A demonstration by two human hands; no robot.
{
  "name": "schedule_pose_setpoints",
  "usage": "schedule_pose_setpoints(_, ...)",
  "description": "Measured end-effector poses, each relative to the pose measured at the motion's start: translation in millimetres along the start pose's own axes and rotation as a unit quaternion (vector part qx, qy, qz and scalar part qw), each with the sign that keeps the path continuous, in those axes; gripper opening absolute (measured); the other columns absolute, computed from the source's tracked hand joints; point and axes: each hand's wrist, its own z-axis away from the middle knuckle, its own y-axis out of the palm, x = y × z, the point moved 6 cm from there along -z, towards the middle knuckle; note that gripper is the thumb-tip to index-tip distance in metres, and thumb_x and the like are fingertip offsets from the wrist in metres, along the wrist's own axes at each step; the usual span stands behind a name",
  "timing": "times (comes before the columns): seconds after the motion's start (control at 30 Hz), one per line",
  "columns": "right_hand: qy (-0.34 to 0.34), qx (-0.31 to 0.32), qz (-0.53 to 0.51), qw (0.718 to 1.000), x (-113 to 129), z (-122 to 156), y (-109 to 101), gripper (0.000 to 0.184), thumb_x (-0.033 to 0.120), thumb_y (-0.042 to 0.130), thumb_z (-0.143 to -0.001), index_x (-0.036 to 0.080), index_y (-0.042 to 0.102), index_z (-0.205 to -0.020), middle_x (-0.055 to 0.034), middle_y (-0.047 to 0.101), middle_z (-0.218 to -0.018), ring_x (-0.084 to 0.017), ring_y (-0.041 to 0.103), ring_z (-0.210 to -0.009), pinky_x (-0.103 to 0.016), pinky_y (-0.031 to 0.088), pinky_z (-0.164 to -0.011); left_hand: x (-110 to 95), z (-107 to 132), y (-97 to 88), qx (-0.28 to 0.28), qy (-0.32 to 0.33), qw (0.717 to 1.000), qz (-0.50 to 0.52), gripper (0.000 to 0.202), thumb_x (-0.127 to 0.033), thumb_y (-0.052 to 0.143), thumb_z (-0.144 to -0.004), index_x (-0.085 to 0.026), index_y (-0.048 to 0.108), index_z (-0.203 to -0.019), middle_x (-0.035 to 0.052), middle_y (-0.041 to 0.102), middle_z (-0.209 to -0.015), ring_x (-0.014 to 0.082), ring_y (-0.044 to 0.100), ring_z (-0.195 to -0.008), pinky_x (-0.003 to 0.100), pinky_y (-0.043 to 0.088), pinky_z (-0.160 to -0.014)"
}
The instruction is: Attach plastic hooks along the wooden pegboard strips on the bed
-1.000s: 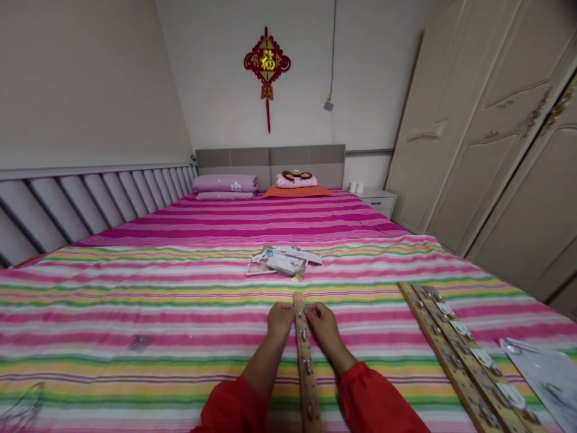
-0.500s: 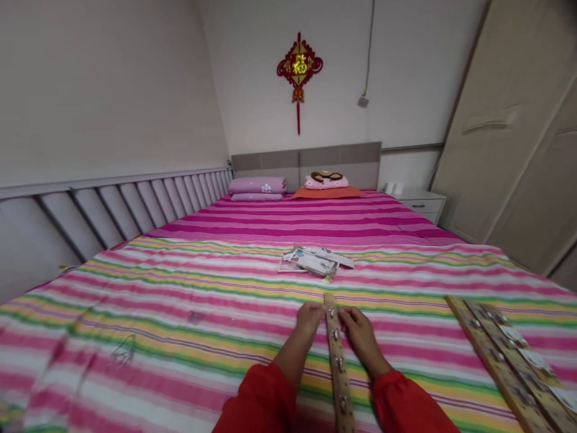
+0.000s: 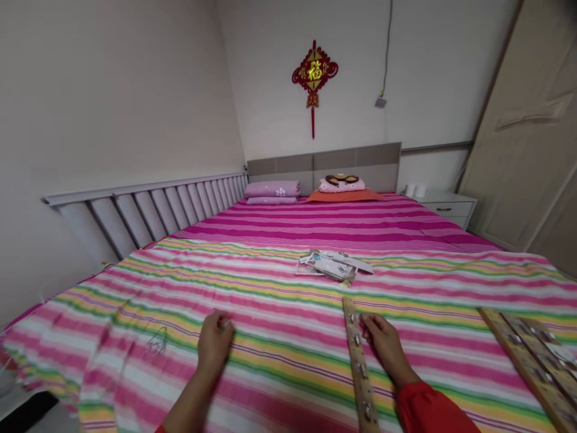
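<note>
A long brown strip [image 3: 356, 355] with a row of small shiny metal pieces lies lengthwise on the striped sheet [image 3: 288, 361]. My right hand [image 3: 385, 343] is closed at the strip's right edge, near its far end, with thumb and fingertips pinched there. Well to the left of the strip, my left hand [image 3: 214, 343] rests low over the sheet with its fingers curled together. A tiny pale bit shows at those fingertips, too small to name.
More brown strips [image 3: 525, 355] with metal pieces lie at the right. Flat clear packets [image 3: 331, 264] are piled beyond the strip. A crumpled clear plastic piece [image 3: 157, 341] lies at left. Folded bedding [image 3: 273, 191] sits by the headboard [image 3: 356, 159]; a white railing [image 3: 148, 207] runs along the left.
My left hand has left the strip and moved left, to where a small clear piece lay on the sheet. My right hand stays at the strip. The view has shifted left.
</note>
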Motion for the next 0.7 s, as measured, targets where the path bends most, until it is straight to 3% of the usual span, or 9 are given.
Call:
schedule_pose_setpoints(0.1,0.000,-0.002,0.007,1.000,2,1,0,0.036,0.055,0.067,-0.060,0.019,0.062,-0.065,0.0039,0.051,-0.044,-0.014,0.045,-0.043,-0.027,0.034,-0.043,13,-6,-10.3,0.006,0.048,0.991,-0.125,0.030,-0.019,0.051,-0.067,-0.017,0.062,-0.095,0.0062,0.058,-0.090,0.0211,0.058,-0.081,0.033,0.047,-0.075)
schedule_pose_setpoints(0.23,0.006,-0.001,0.008,1.000,1,1,0,0.035,0.054,0.067,-0.061,0.019,0.061,-0.065,0.0039,0.052,-0.045,-0.014,0.045,-0.043,-0.027,0.034,-0.044,19,-11,-7.5,0.015,0.069,0.977,-0.203,0.029,-0.020,0.047,-0.075,-0.016,0.061,-0.100,0.0072,0.054,-0.096,0.0193,0.057,-0.081,0.029,0.046,-0.068)
schedule_pose_setpoints(0.5,0.003,-0.001,0.001,1.000,-3,0,-1,0.038,0.055,0.069,-0.061,0.018,0.062,-0.064,0.0040,0.051,-0.044,-0.013,0.044,-0.042,-0.026,0.034,-0.043,15,-23,-11.8,0.003,0.099,0.962,-0.253,0.022,-0.027,0.043,-0.082,-0.018,0.064,-0.083,0.0064,0.057,-0.091,0.0193,0.057,-0.080,0.028,0.041,-0.065)
schedule_pose_setpoints(0.6,0.006,-0.001,-0.003,1.000,-6,-1,-2,0.038,0.055,0.069,-0.061,0.018,0.062,-0.064,0.0035,0.052,-0.045,-0.013,0.045,-0.043,-0.026,0.034,-0.044,12,-31,-25.0,-0.027,0.044,0.983,-0.178,0.020,-0.030,0.049,-0.079,-0.018,0.065,-0.079,0.0046,0.058,-0.088,0.0186,0.056,-0.077,0.028,0.040,-0.063)
schedule_pose_setpoints(0.7,0.014,0.003,-0.019,1.000,-7,-2,-1,0.038,0.055,0.070,-0.060,0.018,0.062,-0.062,0.0033,0.052,-0.044,-0.013,0.045,-0.043,-0.026,0.035,-0.044,10,-36,-39.3,-0.075,-0.106,0.991,0.011,0.013,-0.030,0.059,-0.071,-0.018,0.062,-0.070,-0.0002,0.056,-0.069,0.0155,0.054,-0.065,0.026,0.040,-0.059)
